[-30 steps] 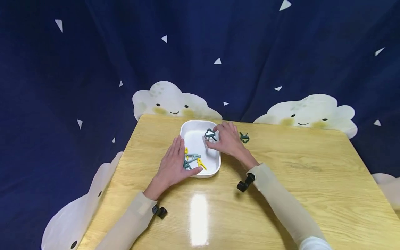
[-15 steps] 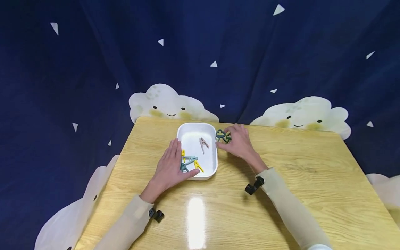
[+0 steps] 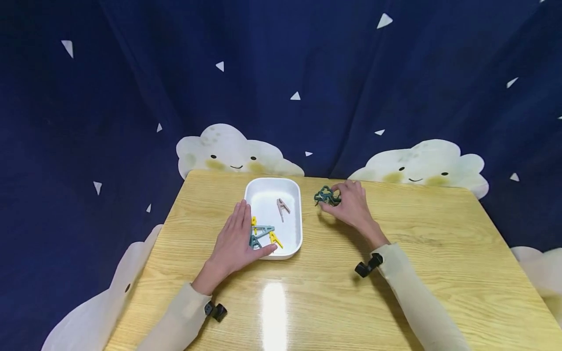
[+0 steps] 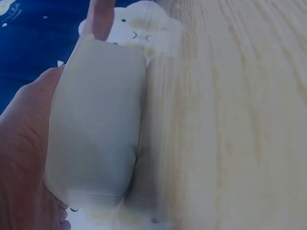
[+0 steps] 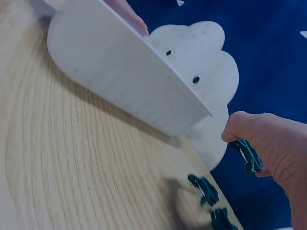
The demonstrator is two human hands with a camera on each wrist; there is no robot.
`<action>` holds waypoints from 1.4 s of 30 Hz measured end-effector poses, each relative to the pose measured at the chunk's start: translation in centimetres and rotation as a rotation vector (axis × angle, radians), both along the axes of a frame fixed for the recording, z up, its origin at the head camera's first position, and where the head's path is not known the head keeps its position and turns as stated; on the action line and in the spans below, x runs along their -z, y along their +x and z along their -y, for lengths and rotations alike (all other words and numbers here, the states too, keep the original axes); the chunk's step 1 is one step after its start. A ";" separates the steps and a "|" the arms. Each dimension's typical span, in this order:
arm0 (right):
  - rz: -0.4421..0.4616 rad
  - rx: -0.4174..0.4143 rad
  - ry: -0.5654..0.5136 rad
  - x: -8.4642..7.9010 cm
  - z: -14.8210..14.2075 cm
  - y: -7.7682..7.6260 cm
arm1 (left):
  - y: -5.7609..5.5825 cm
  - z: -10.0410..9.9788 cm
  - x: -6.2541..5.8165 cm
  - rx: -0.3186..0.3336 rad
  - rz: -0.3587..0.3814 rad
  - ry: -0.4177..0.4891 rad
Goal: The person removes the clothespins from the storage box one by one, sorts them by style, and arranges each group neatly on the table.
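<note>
The surface (image 3: 439,287) carries a white tray (image 3: 262,192). The left hand (image 3: 231,240) rests straight fingers against the tray's left side, clamping nothing. The right hand (image 3: 352,204) has moved from over the tray to its right, pinching a green clip (image 5: 247,156) near two other green clips (image 5: 204,189); that one is apparently out, leaving yellow clips (image 3: 275,239), grey-green clips (image 3: 265,229) and a pinkish clip (image 3: 283,205) inside.

Head view: illumination even and adequate; the pale bench (image 3: 439,273) reads bright, the navy curtain (image 3: 263,48) dark. One elongated glare patch (image 3: 274,317) burns out the wood grain at the near edge, consistent with light from above. A soft shadow lies along the right sleeve (image 3: 419,302). Left wrist view: hazy, low contrast; tray (image 4: 96,120) smeared at its lower end. Right wrist view: dimmer, muted; shadow beneath the tray, green clips (image 5: 205,190) softly defined.
</note>
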State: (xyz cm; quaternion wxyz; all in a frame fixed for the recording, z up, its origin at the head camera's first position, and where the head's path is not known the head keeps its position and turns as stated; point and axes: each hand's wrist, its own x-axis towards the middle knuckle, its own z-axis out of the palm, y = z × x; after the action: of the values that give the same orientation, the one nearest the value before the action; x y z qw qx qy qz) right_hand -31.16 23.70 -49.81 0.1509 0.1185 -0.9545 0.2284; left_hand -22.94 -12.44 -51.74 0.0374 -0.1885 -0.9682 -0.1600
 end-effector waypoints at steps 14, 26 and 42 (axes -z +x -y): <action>0.019 0.076 0.036 1.8 -5.0 -0.3 | -0.1 -0.1 -0.3 0.007 0.000 0.006; 0.061 0.118 0.080 4.1 -7.4 -0.4 | 0.0 0.0 -0.2 0.010 -0.005 0.006; 0.093 0.113 0.081 4.7 -8.1 -1.0 | 0.1 -0.1 -0.4 0.004 0.008 0.005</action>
State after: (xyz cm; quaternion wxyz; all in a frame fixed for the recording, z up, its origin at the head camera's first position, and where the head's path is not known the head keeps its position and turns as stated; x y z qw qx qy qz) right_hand -32.11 31.81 -54.52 0.1141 0.0599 -0.9741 0.1860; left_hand -22.88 -12.38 -51.39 0.0336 -0.1896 -0.9676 -0.1630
